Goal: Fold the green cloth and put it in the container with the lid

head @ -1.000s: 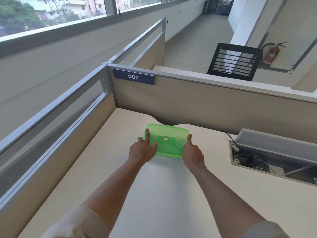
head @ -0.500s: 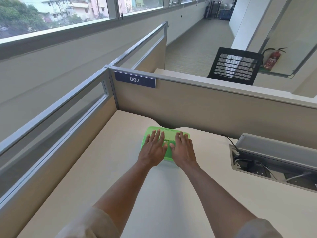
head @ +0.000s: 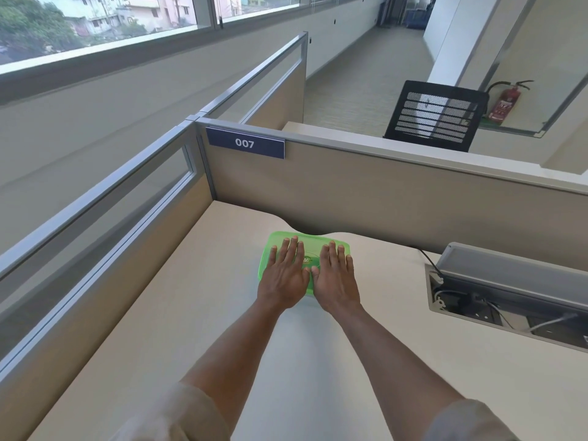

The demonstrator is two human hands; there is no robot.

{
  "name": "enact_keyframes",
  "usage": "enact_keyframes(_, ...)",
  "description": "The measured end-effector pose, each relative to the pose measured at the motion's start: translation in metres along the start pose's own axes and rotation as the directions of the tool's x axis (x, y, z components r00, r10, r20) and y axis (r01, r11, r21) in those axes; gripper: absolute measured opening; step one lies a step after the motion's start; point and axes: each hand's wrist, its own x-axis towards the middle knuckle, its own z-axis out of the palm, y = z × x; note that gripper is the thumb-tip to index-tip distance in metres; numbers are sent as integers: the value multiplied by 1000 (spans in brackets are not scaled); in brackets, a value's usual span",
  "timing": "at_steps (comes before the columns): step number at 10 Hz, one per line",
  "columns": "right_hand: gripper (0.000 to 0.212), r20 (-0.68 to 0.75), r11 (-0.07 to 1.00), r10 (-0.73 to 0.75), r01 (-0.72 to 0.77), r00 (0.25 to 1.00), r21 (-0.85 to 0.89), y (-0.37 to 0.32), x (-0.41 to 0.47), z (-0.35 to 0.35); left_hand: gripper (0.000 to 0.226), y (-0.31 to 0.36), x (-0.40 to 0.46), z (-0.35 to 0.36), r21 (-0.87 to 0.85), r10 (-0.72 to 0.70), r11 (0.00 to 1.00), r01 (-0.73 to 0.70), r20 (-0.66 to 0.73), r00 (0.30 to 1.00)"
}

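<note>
Pressing translucent green plastic lid (head: 321, 241) onto container near desk (head: 222, 313) far edge: left hand (head: 285, 275), right hand (head: 334, 278) flat, fingers spread, gripping nothing. Push evenly over corners. Green cloth unseen, presumably inside.

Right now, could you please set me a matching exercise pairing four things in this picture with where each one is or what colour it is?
Column one:
1. green container
2. sign reading 007
3. fire extinguisher
4. cable box

Column two:
A. red, far right background beyond the partition
B. open, recessed in the desk at the right
C. on the desk, under both flat hands, left hand and right hand
D. dark blue, on the partition's top edge

Pairs: 1-C, 2-D, 3-A, 4-B
</note>
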Motion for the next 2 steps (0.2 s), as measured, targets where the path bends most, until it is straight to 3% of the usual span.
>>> enact_keyframes(2, 62, -49, 997, 12, -9, 999, 73, -1, 0, -14, 73, 12, 2, -13, -46, -18, 999, 15, -46, 999)
